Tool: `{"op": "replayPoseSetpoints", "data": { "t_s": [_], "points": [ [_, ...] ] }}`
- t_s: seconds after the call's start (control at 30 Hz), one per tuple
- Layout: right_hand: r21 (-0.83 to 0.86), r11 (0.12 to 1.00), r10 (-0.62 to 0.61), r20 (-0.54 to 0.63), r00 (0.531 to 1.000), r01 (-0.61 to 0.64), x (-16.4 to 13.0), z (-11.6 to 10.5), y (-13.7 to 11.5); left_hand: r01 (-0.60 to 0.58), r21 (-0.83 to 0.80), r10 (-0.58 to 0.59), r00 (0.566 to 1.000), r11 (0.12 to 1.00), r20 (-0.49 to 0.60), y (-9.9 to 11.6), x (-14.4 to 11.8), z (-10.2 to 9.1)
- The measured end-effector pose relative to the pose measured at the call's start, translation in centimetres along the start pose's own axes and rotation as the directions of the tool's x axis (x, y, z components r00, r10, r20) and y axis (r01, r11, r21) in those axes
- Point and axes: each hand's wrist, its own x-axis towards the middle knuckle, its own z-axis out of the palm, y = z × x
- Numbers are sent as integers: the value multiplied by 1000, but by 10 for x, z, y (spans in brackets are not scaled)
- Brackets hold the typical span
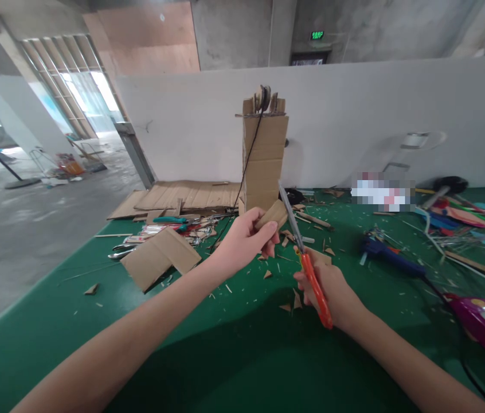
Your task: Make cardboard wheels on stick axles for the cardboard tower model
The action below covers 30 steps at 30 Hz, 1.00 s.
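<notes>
While the green table (234, 350) is looked down on from the head view, these things are seen:

Left hand (242, 241): it is closed around a small cardboard piece (273, 214), which is pinched between thumb and fingers and held up above the table.

Right hand (332, 289): it is wrapped around the orange handles of the scissors (306, 264).

Scissors: the blades are pointed up and away, and are set right beside the small cardboard piece.

Cardboard tower (263, 158): it is stood upright behind the hands, with a black cord (249, 158) hung down its front.

Bent cardboard (160, 258): it is laid flat on the table, to the left of the left hand.

Blue glue gun (391, 258): it is laid on the table, to the right of the hands.

Scraps (288, 307): little cardboard bits are scattered under the hands.
</notes>
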Motion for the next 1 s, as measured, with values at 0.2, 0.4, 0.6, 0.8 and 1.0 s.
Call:
{"op": "replayPoseSetpoints", "data": {
  "t_s": [0.2,0.4,0.6,0.8,1.0],
  "points": [
    [78,975,-204,-57,977,208,1,-4,12,-23,-146,10,996,989,-87,-6,2,-5],
    [183,948,-285,109,952,262,-10,-12,1,-48,-249,14,991,967,-134,-3,2,-5],
    [200,951,-269,149,951,238,-14,-10,-3,-44,-155,26,993,987,-114,0,1,-3],
    [125,964,-248,93,964,236,-14,-8,-5,-67,-112,56,993,991,-99,-6,1,-1],
    [111,950,-299,55,953,291,-13,-7,-9,-41,-165,31,998,985,-63,-9,0,3]
  ]
}}
